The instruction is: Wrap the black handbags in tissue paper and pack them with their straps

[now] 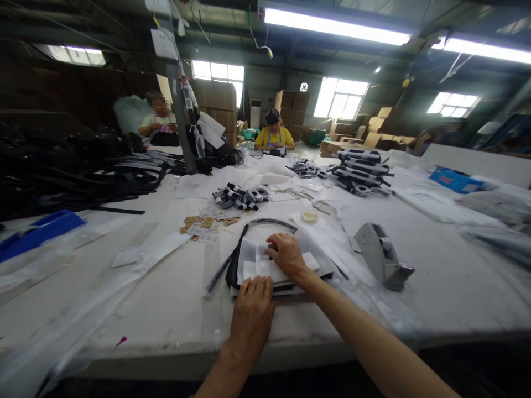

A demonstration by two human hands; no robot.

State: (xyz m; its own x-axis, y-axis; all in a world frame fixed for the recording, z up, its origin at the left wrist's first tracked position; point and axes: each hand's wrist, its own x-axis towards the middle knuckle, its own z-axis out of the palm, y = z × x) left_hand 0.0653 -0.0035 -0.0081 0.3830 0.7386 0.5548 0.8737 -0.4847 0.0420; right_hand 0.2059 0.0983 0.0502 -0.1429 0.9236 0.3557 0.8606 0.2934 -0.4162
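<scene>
Left hand (252, 307): ours, laid palm down, fingers extended and close together, fingertips on the near edge of the work; pressing flat, nothing clenched.
Right hand (287, 254): ours, reaching in from the right, fingers bent over the upper middle of the same piece; we cannot tell whether thumb and fingertips pinch anything.
Black soft-sided case (233, 270): flat on the table before us, directly beneath both hands; its dark rim shows at left, at the lower right and along the near side.
White thin sheets (249, 270): layered on top of the case, between it and our fingers, overlapping unevenly.
Dark curved strap (271, 221): arcs around the far side of the case, beyond our right hand.
Grey tape dispenser (378, 255): to the right of the case, apart from both hands.
Brown and white paper tags (207, 222): loose pile, beyond the case and to its left.
Grey and black coiled straps (240, 197): heaped farther off, past the tags.
White-topped table (166, 309): supports all of the above.
Person in yellow (274, 137): seated across from us, hands low in front.
</scene>
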